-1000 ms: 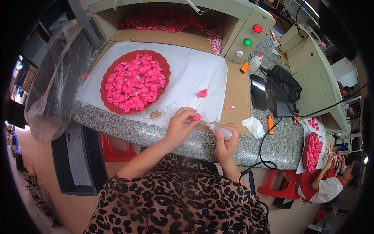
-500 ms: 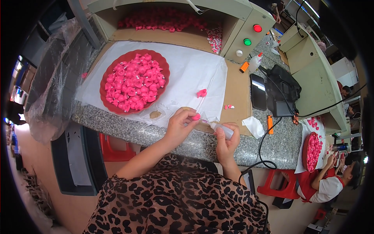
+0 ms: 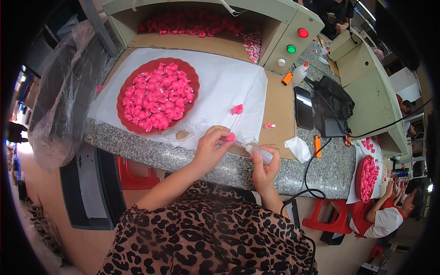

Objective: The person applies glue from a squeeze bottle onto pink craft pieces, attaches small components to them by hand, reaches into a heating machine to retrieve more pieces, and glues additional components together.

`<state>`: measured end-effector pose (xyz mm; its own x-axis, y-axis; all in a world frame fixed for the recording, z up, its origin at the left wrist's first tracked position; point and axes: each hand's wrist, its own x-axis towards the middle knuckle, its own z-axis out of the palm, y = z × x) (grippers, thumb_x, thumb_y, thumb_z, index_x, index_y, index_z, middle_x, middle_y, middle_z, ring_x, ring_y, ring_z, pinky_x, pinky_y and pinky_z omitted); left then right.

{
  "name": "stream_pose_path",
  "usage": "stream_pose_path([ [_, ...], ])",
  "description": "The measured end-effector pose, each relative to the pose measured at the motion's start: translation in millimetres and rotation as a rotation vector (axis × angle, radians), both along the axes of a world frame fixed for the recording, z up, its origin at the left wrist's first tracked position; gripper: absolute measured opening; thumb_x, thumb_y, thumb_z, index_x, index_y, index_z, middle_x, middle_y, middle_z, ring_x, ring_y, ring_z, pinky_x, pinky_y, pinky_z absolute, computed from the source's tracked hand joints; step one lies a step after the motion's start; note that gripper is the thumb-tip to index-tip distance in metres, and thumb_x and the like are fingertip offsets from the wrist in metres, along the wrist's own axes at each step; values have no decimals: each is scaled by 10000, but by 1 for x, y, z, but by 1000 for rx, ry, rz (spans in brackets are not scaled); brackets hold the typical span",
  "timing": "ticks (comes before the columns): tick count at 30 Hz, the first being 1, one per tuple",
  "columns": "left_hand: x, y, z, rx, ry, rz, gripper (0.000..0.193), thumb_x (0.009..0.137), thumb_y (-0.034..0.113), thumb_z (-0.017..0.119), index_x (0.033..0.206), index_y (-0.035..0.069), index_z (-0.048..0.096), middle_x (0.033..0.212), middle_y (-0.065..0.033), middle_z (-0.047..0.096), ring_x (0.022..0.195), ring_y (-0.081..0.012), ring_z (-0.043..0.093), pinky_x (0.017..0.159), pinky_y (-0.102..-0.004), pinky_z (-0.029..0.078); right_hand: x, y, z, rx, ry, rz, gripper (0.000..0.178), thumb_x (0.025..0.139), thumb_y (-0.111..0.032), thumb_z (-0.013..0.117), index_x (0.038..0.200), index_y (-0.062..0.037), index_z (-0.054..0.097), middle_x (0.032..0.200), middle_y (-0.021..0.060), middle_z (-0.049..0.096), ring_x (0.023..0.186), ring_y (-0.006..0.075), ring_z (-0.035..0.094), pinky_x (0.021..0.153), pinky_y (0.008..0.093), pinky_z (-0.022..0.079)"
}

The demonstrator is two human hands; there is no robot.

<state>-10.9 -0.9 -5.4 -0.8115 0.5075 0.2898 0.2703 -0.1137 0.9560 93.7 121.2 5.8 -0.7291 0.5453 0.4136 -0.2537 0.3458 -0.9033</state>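
Between the thumb and fingers of my left hand (image 3: 212, 145) is a small pink molded piece (image 3: 230, 137), held above the near edge of the white sheet (image 3: 220, 78). My right hand (image 3: 266, 168) is wrapped round a translucent squeeze bottle (image 3: 259, 155). The bottle's narrow nozzle points left at the piece; whether they touch I cannot tell. One loose pink piece (image 3: 237, 109) lies on the sheet beyond my hands. A scalloped red tray (image 3: 196, 94) heaped with similar pink pieces stands to the left.
Behind the sheet is a box-shaped machine (image 3: 293, 39) with pink pieces inside. To the right lie a phone (image 3: 303, 108), a black bag (image 3: 331, 98), an orange lighter (image 3: 317, 146), a crumpled white tissue (image 3: 299, 149) and a black cable (image 3: 306, 176). A co-worker (image 3: 387, 215) sits at far right.
The bottle in my right hand has shifted very slightly left, toward the pink piece. My left hand stays in nearly the same place.
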Motion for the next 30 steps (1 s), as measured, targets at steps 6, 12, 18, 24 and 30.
stream_pose_path([
  [6, 0, 0, 0, -9, 11, 4, 176, 714, -31, 603, 879, -21, 543, 916, -93, 528, 770, -139, 571, 628, -214, 488, 0, -1, 7, -72, -6, 32, 161, 822, -93, 524, 887, 7, 416, 856, 84, 455, 650, 119, 506, 570, 213, 446],
  [12, -1, 0, -1, -29, 9, -10, 193, 714, -22, 608, 897, -16, 547, 896, -85, 538, 762, -129, 570, 621, -214, 480, -1, 1, 5, -115, -12, 14, 157, 824, -92, 523, 881, 5, 413, 846, 74, 448, 633, 107, 492, 563, 209, 440],
  [18, -1, -2, 1, -67, 28, -30, 197, 742, 10, 589, 933, -2, 542, 893, -80, 540, 728, -122, 552, 622, -214, 452, -2, 0, 6, -160, 10, -2, 160, 825, -108, 525, 880, -3, 417, 832, 69, 460, 611, 107, 492, 543, 205, 417],
  [24, -10, -12, 14, -139, -25, -215, 231, 840, 89, 468, 1054, 13, 505, 866, -62, 516, 696, -105, 493, 650, -217, 410, -1, 13, 12, -520, 45, 39, 156, 821, -130, 530, 880, -23, 434, 803, 67, 489, 591, 114, 500, 525, 207, 395],
  [30, -24, -22, 8, -151, -330, -533, 318, 865, 115, 415, 1172, 45, 462, 859, -19, 489, 703, -85, 421, 664, -211, 388, -4, 15, 20, -446, -22, 111, 151, 806, -116, 545, 876, -33, 441, 783, 53, 495, 595, 106, 482, 523, 205, 384],
])
